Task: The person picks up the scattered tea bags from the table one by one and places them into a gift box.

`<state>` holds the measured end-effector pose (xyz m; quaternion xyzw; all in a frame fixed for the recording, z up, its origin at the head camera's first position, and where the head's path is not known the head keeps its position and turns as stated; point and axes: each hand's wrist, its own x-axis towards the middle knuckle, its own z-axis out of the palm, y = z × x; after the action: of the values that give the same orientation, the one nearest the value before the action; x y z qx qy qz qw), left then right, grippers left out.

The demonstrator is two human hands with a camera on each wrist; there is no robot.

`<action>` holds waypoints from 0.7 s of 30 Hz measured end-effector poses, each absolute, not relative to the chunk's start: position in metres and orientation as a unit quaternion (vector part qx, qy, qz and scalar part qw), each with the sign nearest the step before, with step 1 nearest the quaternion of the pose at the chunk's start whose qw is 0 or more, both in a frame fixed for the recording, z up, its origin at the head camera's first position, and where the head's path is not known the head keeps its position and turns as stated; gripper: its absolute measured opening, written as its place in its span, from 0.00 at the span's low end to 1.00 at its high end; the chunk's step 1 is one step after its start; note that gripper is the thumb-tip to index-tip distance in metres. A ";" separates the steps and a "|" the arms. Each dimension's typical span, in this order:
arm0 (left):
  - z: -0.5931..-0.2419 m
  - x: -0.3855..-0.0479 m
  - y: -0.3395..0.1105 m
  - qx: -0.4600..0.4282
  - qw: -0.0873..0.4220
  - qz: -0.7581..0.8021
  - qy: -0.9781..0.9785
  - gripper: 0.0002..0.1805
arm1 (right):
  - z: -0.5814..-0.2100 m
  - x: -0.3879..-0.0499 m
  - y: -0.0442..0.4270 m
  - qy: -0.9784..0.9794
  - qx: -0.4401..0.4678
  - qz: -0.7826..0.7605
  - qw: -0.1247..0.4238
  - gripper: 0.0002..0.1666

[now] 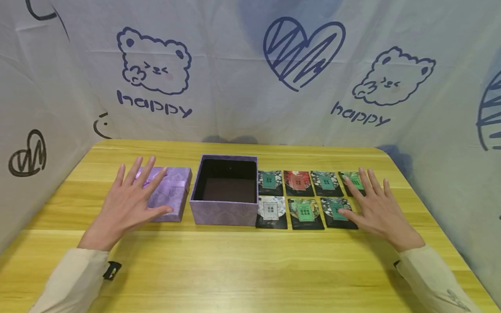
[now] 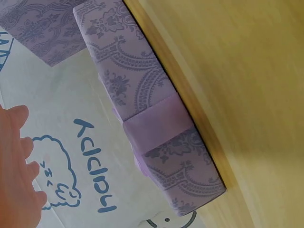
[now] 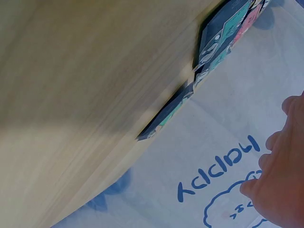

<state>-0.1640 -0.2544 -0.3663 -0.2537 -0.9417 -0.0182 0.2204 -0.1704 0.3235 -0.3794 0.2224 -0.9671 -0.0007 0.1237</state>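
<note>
The left hand [image 1: 127, 200], fingers straight and spread, is held over the left part of a purple patterned lid [image 1: 172, 195] with a ribbon. In the left wrist view the lid's side [image 2: 137, 90] shows, with the hand [image 2: 16, 175] apart from it. A purple box [image 1: 225, 213] stands uncovered beside the lid, its dark inside showing nothing in it. To its right lie several flat tea packets [image 1: 299, 182] in two rows. Over the rightmost packets the right hand [image 1: 377, 208] is spread and holds nothing; in the right wrist view this hand [image 3: 280, 171] is away from the packets [image 3: 221, 40].
A wooden table [image 1: 235, 265] carries everything. White cloth [image 1: 227, 65] with drawn bears, hearts and lettering hangs behind it and on both sides. Dark bands are on both wrists at the sleeves.
</note>
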 end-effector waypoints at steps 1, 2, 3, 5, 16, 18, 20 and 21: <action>-0.366 -0.164 -0.254 -0.254 0.221 -0.018 -0.941 0.56 | -0.379 -0.170 0.323 -0.967 0.223 0.000 0.123 0.52; -0.366 -0.164 -0.254 -0.255 0.222 -0.018 -0.941 0.56 | -0.379 -0.170 0.323 -0.967 0.223 0.001 0.122 0.52; -0.366 -0.164 -0.254 -0.256 0.222 -0.018 -0.941 0.56 | -0.379 -0.170 0.323 -0.967 0.223 0.001 0.121 0.52; -0.367 -0.164 -0.254 -0.257 0.220 -0.018 -0.941 0.56 | -0.379 -0.170 0.323 -0.968 0.223 0.002 0.118 0.51; -0.365 -0.159 -0.246 -0.246 0.184 -0.038 -0.951 0.53 | -0.380 -0.171 0.322 -0.969 0.224 0.003 0.103 0.52; -0.364 -0.156 -0.243 -0.236 0.173 -0.048 -0.955 0.52 | -0.380 -0.171 0.322 -0.970 0.223 0.004 0.094 0.52; -0.363 -0.154 -0.239 -0.226 0.162 -0.062 -0.959 0.51 | -0.380 -0.171 0.321 -0.971 0.224 0.009 0.086 0.52; -0.362 -0.153 -0.236 -0.222 0.157 -0.069 -0.960 0.50 | -0.380 -0.171 0.321 -0.971 0.226 0.012 0.082 0.52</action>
<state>-0.1534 -0.2361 -0.3618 -0.2217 -0.9600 -0.0691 0.1566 -0.1708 0.3208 -0.3803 0.2256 -0.9707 0.0123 0.0823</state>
